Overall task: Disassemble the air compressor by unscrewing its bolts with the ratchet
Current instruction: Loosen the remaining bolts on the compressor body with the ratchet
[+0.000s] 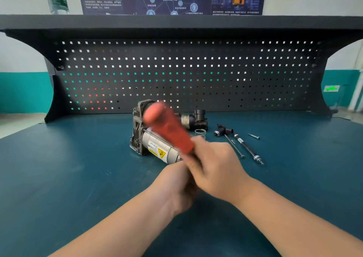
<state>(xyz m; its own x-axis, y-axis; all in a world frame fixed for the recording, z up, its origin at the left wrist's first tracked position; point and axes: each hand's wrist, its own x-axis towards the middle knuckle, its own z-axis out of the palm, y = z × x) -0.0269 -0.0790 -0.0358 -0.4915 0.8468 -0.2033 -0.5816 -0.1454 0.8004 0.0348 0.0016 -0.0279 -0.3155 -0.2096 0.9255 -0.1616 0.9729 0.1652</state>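
The air compressor (151, 140) lies on its side in the middle of the bench, a silver motor cylinder with a yellow warning label joined to a dark finned housing. My right hand (214, 168) grips the ratchet (167, 128) by the lower end of its red handle, which is motion-blurred and points up and left over the compressor. The ratchet's head is hidden behind my hands. My left hand (176, 186) sits just below and left of the right one, at the near end of the silver cylinder, its fingers hidden.
A removed black part (196, 119) lies behind the compressor, with a small spring (200, 132) beside it. To the right lie two long bolts (247, 148), a small black fitting (223, 131) and a short screw (253, 136). A perforated back panel (186, 76) closes the bench's far side.
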